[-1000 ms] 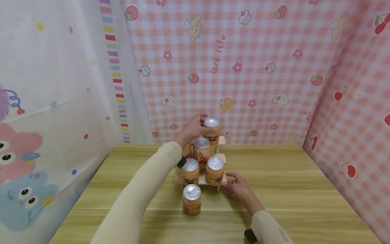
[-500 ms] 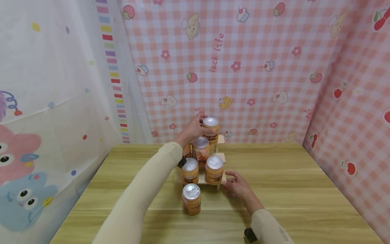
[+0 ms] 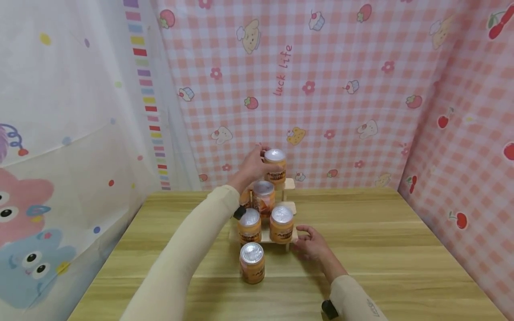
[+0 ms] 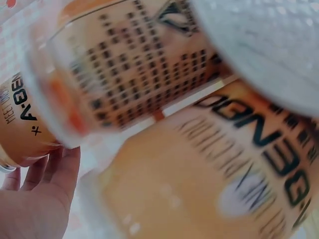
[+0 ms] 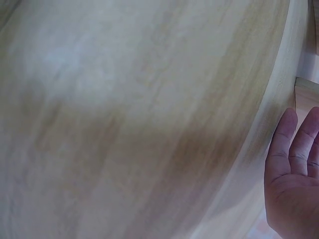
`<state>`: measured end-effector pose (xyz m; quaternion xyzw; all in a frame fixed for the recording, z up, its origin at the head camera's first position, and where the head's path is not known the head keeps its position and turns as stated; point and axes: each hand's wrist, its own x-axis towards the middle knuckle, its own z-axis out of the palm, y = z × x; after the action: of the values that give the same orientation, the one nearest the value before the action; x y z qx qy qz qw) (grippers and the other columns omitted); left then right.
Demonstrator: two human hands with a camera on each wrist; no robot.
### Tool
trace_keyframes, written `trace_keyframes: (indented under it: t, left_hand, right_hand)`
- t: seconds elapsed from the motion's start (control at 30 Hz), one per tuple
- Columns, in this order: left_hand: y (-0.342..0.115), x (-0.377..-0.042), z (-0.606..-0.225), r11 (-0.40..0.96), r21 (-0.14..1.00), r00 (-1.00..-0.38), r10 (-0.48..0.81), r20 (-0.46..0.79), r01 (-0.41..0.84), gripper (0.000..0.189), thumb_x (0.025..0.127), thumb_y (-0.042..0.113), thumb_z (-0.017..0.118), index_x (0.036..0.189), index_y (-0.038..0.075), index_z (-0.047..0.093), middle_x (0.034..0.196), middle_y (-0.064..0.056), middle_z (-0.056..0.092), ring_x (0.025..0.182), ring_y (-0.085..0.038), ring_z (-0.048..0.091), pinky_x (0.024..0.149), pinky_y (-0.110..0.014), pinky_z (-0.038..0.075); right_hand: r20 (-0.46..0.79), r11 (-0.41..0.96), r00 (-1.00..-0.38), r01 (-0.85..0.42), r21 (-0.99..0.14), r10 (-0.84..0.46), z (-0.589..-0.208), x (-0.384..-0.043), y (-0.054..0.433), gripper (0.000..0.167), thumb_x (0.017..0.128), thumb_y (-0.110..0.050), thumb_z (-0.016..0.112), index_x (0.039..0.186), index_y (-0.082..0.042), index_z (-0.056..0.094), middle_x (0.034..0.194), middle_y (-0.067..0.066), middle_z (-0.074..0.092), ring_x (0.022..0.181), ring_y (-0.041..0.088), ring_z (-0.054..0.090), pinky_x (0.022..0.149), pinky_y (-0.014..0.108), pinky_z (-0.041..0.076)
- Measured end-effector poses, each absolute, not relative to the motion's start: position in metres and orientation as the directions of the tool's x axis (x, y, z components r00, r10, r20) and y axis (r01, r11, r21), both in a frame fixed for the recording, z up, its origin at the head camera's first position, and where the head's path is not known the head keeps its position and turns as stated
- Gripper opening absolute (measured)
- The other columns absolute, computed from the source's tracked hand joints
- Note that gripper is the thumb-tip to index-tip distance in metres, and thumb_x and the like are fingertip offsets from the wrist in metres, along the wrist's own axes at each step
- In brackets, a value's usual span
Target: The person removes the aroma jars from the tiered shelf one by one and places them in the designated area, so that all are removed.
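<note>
My left hand (image 3: 254, 167) grips an orange can with a silver lid (image 3: 275, 167) at the top of a small stepped wooden stand (image 3: 290, 183). In the left wrist view, fingers (image 4: 62, 167) curl behind that can (image 4: 22, 127), and two nearer cans fill most of the picture. Fairly straight fingers of my right hand (image 3: 313, 245) touch the right end of the stand's lowest step; they also show beside pale wood in the right wrist view. Two cans stand on the lowest step, a left can (image 3: 250, 226) and a right can (image 3: 282, 225). Another can (image 3: 263, 198) is on the middle step.
One more can (image 3: 252, 263) stands on the wood-grain table (image 3: 361, 249) before the stand. Partly hidden behind my left wrist is a further can (image 3: 245, 199). A pink checked cloth (image 3: 321, 111) hangs behind the table, with cloth on both sides.
The can in my left hand has risen slightly from the top step and shifted a little left. My right hand stays at the stand's end.
</note>
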<state>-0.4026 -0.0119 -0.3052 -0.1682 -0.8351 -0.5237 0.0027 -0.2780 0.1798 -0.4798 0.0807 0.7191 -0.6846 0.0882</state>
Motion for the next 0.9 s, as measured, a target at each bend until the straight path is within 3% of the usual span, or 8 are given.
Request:
trace_keyframes:
  t: [0.23,0.9]
  left_hand:
    - [-0.021,-0.396,-0.288,0.374,0.873,-0.939,0.259,0.224,0.312,0.068,0.080,0.020,0.084,0.135,0.008,0.045,0.128,-0.010,0.055,0.116,-0.024,0.055,0.098,-0.040,0.048]
    - [-0.047,-0.361,-0.249,0.336,0.842,-0.899,0.278,0.339,0.421,0.067,0.079,0.030,0.085,0.132,0.016,0.047,0.122,-0.003,0.055,0.110,-0.023,0.055,0.091,-0.040,0.050]
  right_hand:
    - [-0.236,0.067,-0.972,0.236,-0.970,0.008,-0.480,-0.278,0.180,0.043,0.095,0.004,0.058,0.136,0.001,0.045,0.108,0.016,0.064,0.090,0.028,0.067,0.071,0.042,0.054]
    - [-0.234,0.111,-0.972,0.231,-0.966,-0.011,-0.478,-0.282,0.180,0.046,0.093,0.003,0.061,0.137,-0.001,0.046,0.115,0.022,0.061,0.086,0.026,0.066,0.069,0.042,0.054]
